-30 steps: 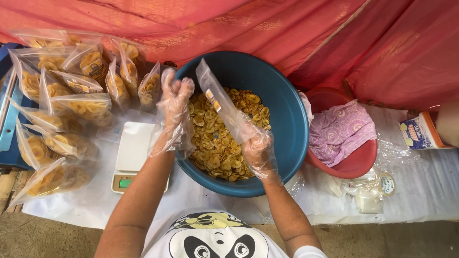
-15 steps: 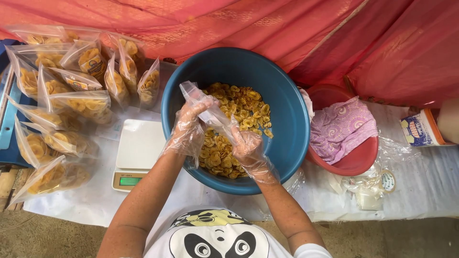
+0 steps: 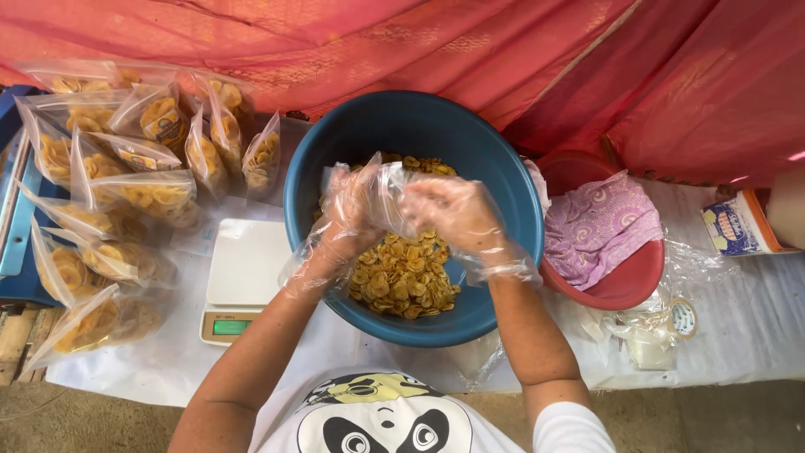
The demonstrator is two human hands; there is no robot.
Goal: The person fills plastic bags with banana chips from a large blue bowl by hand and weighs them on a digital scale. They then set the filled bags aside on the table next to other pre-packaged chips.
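One head-worn view looks steeply down, close over the table [image 3: 755, 335].

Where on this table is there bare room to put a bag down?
The top of the white scale is bare, and so is the white cloth in front of the red bowl. The left is crowded with filled bags; the blue basin fills the middle, with both hands over it.

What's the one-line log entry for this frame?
left hand: gloved, on clear bag | right hand: gloved, on same bag | under: blue basin of banana chips | scale bare
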